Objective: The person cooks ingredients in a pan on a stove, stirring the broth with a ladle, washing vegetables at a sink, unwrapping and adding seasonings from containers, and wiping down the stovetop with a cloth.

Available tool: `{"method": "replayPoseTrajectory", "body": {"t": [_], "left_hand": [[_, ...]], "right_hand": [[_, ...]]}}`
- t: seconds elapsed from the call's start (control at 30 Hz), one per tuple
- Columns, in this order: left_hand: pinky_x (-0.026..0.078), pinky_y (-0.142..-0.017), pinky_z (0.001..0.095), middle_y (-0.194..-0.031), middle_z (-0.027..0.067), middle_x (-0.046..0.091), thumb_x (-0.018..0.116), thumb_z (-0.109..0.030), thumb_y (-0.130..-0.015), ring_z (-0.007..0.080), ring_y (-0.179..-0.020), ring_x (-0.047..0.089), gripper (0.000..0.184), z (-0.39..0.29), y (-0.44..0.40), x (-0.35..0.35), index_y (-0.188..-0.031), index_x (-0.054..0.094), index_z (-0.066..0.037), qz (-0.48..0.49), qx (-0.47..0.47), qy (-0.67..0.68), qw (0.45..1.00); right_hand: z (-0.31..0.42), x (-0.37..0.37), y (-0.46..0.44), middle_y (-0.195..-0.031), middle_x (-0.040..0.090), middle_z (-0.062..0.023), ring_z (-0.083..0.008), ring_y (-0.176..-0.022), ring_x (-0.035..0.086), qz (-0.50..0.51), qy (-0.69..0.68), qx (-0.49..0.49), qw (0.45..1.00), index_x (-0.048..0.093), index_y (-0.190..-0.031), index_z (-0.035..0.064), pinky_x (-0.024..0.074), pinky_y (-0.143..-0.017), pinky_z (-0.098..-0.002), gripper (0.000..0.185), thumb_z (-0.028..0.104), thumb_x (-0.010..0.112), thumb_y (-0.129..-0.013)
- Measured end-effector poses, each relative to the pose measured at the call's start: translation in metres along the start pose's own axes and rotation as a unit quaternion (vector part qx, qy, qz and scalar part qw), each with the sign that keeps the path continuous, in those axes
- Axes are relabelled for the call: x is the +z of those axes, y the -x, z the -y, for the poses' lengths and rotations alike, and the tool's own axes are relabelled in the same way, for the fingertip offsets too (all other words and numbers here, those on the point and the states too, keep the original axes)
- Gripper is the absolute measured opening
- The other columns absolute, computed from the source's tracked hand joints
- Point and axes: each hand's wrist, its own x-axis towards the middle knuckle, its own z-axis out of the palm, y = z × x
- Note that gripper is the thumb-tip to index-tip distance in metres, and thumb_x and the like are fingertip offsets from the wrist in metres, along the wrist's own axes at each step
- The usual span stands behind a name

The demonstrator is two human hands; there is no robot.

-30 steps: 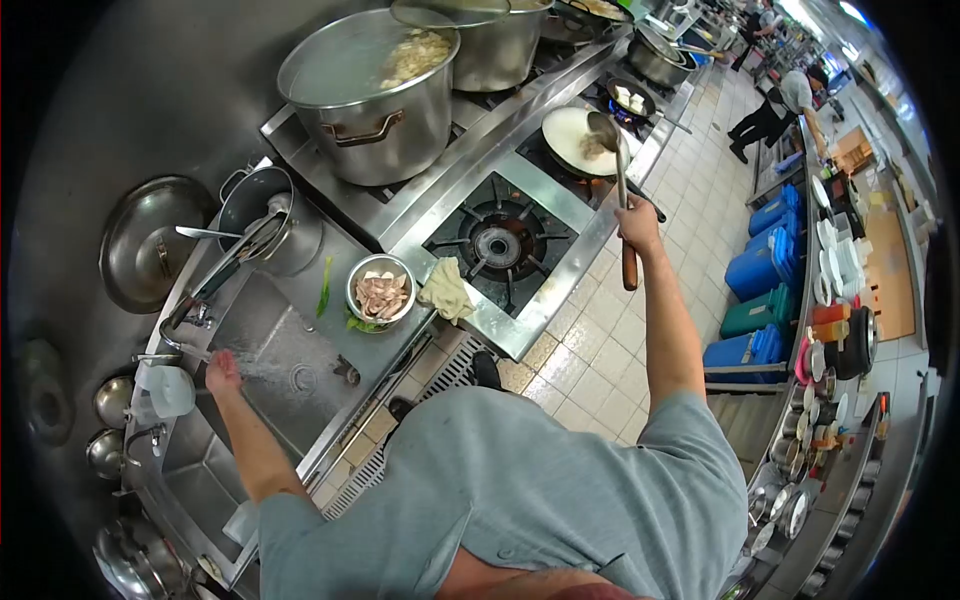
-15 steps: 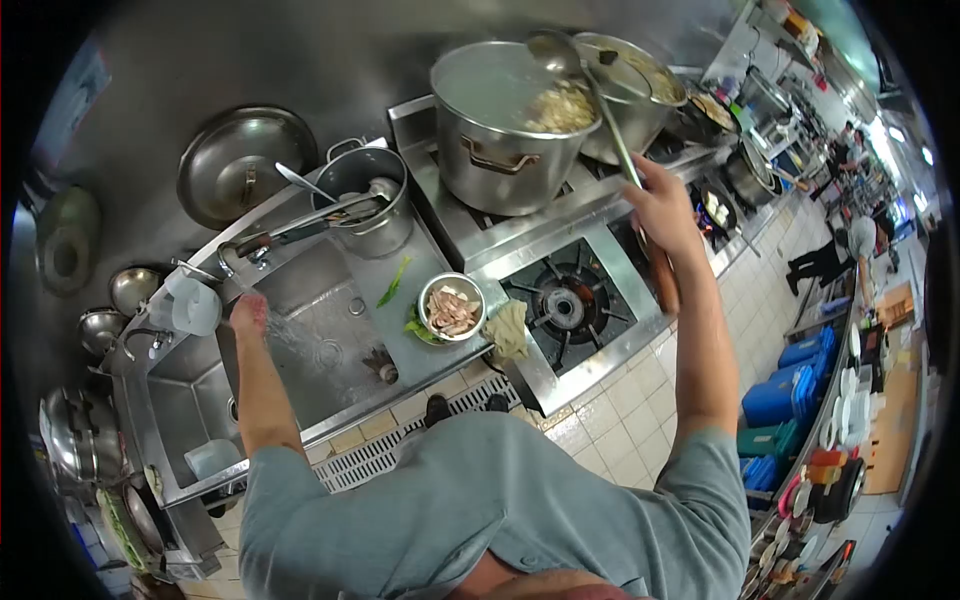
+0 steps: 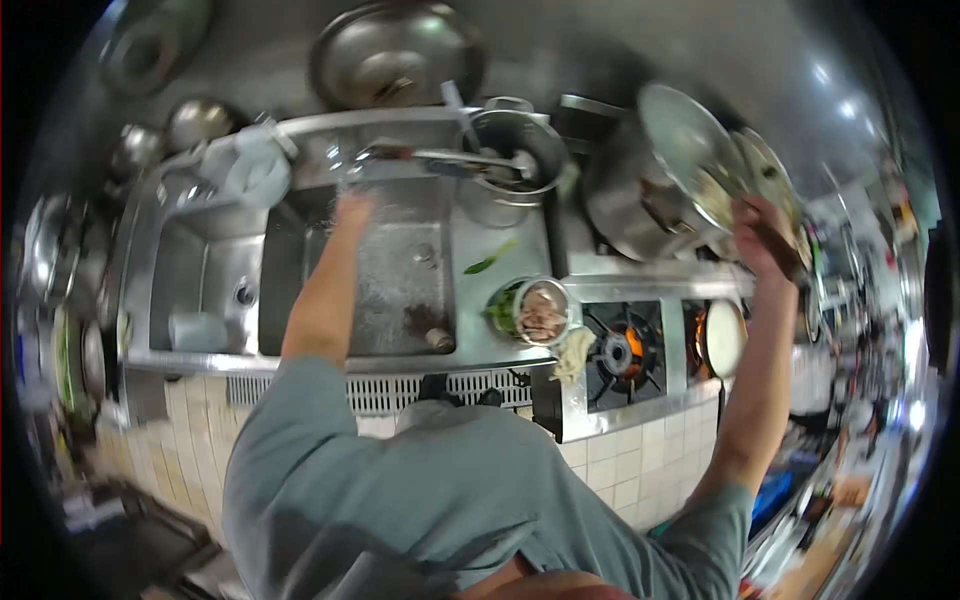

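My right hand point(image 3: 762, 232) is closed round the handle of a long ladle point(image 3: 785, 258), its brown end sticking out below the fist. It is beside the large stockpot point(image 3: 625, 200), whose contents look pale. The ladle's bowl is too blurred to make out. My left hand point(image 3: 354, 208) reaches over the back of the sink basin point(image 3: 390, 270), near the tap, with water splashing around it. Blur hides its fingers. A grey pot point(image 3: 510, 180) holding utensils stands right of the tap. Between sink and stove is a bowl of sliced meat point(image 3: 542, 312), with green leaves beside it.
Flame shows at the near burner point(image 3: 622, 352). A pan with white contents point(image 3: 724, 338) sits over flames farther right. A cloth point(image 3: 572, 354) lies at the stove's edge. A large metal lid point(image 3: 395, 50) leans on the wall. A white container point(image 3: 258, 170) stands behind the sink.
The view has turned, so sink and stove sit differently in it. My right hand has moved closer to the stockpot, still gripping the ladle. Flame now shows in the near burner.
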Motion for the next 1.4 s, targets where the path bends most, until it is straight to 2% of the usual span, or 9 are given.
{"method": "replayPoseTrajectory", "body": {"t": [0.13, 0.33, 0.63, 0.83, 0.87, 1.07, 1.13, 1.2, 1.4], "left_hand": [[0.047, -0.105, 0.0434, -0.128, 0.0254, 0.065, 0.054, -0.026, -0.091, 0.0404, -0.122, 0.061, 0.042, 0.003, -0.075, 0.072, -0.123, 0.068, -0.004, -0.23, 0.106, 0.018, 0.967], [0.048, -0.104, 0.0459, -0.134, 0.0223, 0.062, 0.057, -0.039, -0.094, 0.039, -0.126, 0.058, 0.05, -0.085, -0.048, 0.044, -0.13, 0.062, -0.005, -0.1, -0.036, -0.077, 0.991], [0.043, -0.107, 0.0464, -0.126, 0.0165, 0.065, 0.059, -0.039, -0.096, 0.0352, -0.12, 0.059, 0.046, 0.003, -0.222, 0.074, -0.128, 0.061, -0.006, -0.014, 0.253, -0.145, 0.957], [0.055, -0.078, 0.0377, -0.112, 0.0107, 0.067, 0.063, -0.027, -0.097, 0.0229, -0.095, 0.066, 0.043, 0.043, -0.06, 0.084, -0.135, 0.053, -0.007, 0.054, -0.016, 0.458, 0.887], [0.044, -0.053, 0.0266, -0.087, 0.0019, 0.064, 0.065, -0.024, -0.098, 0.0143, -0.07, 0.058, 0.024, 0.018, 0.026, 0.065, -0.111, 0.063, -0.005, 0.049, -0.051, 0.466, 0.882], [0.045, -0.054, 0.0283, -0.093, 0.0064, 0.068, 0.06, -0.017, -0.098, 0.0161, -0.071, 0.06, 0.02, 0.208, 0.175, 0.054, -0.108, 0.064, -0.001, -0.044, -0.051, 0.412, 0.909], [0.045, -0.055, 0.0317, -0.089, 0.0069, 0.066, 0.057, -0.026, -0.101, 0.0191, -0.071, 0.06, 0.025, 0.294, 0.173, 0.034, -0.101, 0.062, -0.001, 0.037, -0.049, 0.765, 0.641], [0.046, -0.057, 0.0349, -0.082, 0.0075, 0.063, 0.054, -0.034, -0.102, 0.0204, -0.07, 0.059, 0.034, 0.236, 0.256, 0.001, -0.093, 0.059, -0.001, -0.173, -0.061, 0.272, 0.945], [0.042, -0.048, 0.0303, -0.077, 0.0049, 0.058, 0.055, -0.034, -0.102, 0.0145, -0.062, 0.051, 0.033, 0.217, 0.351, 0.014, -0.091, 0.056, -0.004, -0.08, -0.036, 0.515, 0.852]], "right_hand": [[0.001, 0.02, 0.028, -0.074, 0.054, -0.0033, -0.0106, -0.058, 0.054, 0.069, -0.045, 0.017, 0.996, 0.049, -0.108, -0.0074, 0.0405, -0.045, -0.0251, 0.02, 0.011, 0.05, -0.101], [-0.007, 0.033, 0.068, -0.073, 0.056, -0.0037, -0.0117, -0.057, 0.056, 0.1, -0.111, -0.006, 0.989, 0.048, -0.106, -0.009, 0.0467, -0.051, -0.0241, 0.023, 0.012, 0.052, -0.1], [-0.008, 0.033, 0.127, -0.09, 0.056, -0.0133, -0.0096, -0.059, 0.057, 0.133, -0.234, -0.082, 0.96, 0.038, -0.113, -0.0142, 0.0453, -0.049, -0.0216, 0.026, 0.004, 0.05, -0.098], [-0.019, -0.043, 0.199, -0.098, 0.055, -0.0187, -0.0084, -0.058, 0.053, 0.173, -0.293, -0.145, 0.929, 0.02, -0.137, -0.0263, 0.0431, -0.046, -0.021, 0.052, 0.004, 0.043, -0.102], [-0.022, -0.06, 0.214, -0.099, 0.056, -0.0186, -0.0083, -0.057, 0.052, 0.145, -0.297, -0.155, 0.931, 0.023, -0.137, -0.0258, 0.0422, -0.044, -0.0217, 0.051, 0.007, 0.043, -0.103], [-0.044, -0.224, 0.27, -0.087, 0.054, -0.0095, -0.0057, -0.054, 0.047, 0.004, -0.253, -0.158, 0.954, 0.035, -0.131, -0.0145, 0.0399, -0.044, -0.0206, 0.039, 0.013, 0.044, -0.105], [-0.062, -0.326, 0.27, -0.088, 0.056, -0.0085, -0.0061, -0.053, 0.048, -0.005, -0.231, -0.114, 0.966, 0.049, -0.11, -0.0113, 0.0399, -0.042, -0.0214, 0.029, 0.016, 0.048, -0.102], [-0.077, -0.38, 0.269, -0.084, 0.056, -0.006, -0.0069, -0.051, 0.045, -0.133, -0.122, -0.098, 0.979, 0.051, -0.098, -0.003, 0.0356, -0.041, -0.0209, 0.02, 0.017, 0.052, -0.099], [-0.105, -0.459, 0.281, -0.073, 0.06, -0.006, -0.0133, -0.054, 0.058, -0.288, 0.394, -0.1, 0.867, 0.055, -0.136, -0.0048, 0.0474, -0.047, -0.0293, 0.047, 0.004, 0.059, -0.089]]}}
